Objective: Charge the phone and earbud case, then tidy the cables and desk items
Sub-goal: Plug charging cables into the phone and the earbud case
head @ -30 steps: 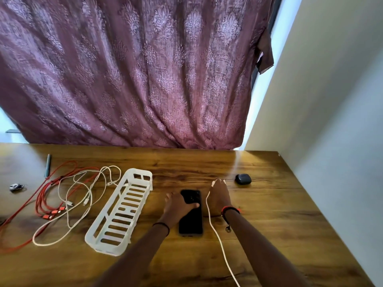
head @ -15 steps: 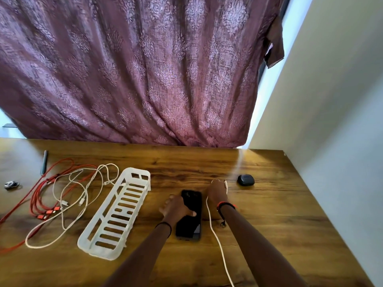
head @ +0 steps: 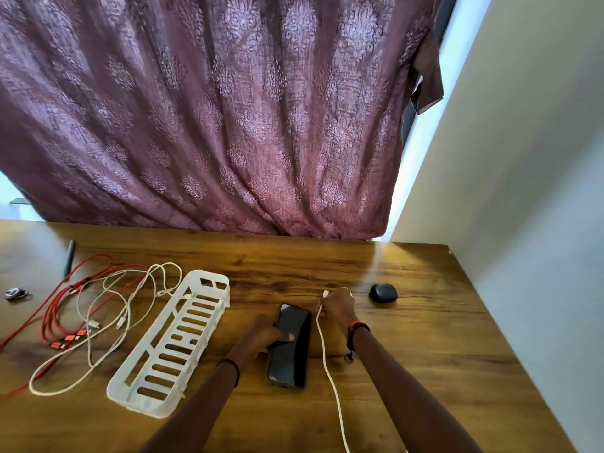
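A black phone [head: 291, 346] lies screen up on the wooden desk [head: 425, 354]. My left hand [head: 261, 335] grips its left edge, thumb laid across the screen. My right hand [head: 338, 307] sits just right of the phone's top end and pinches the plug end of a white charging cable [head: 328, 371], which runs back past my right arm to the near edge. The dark earbud case [head: 383, 292] rests on the desk right of my right hand, apart from it.
A white slotted plastic basket [head: 173, 341] lies left of the phone. Further left are tangled red cables [head: 55, 318] and white cables [head: 108, 318], a dark pen [head: 69, 256] and a small black item [head: 15, 293]. A purple curtain hangs behind; a wall bounds the right.
My left hand has slid down the phone's left edge toward me, and the phone has turned slightly. My right hand still holds the cable end near the phone's top.
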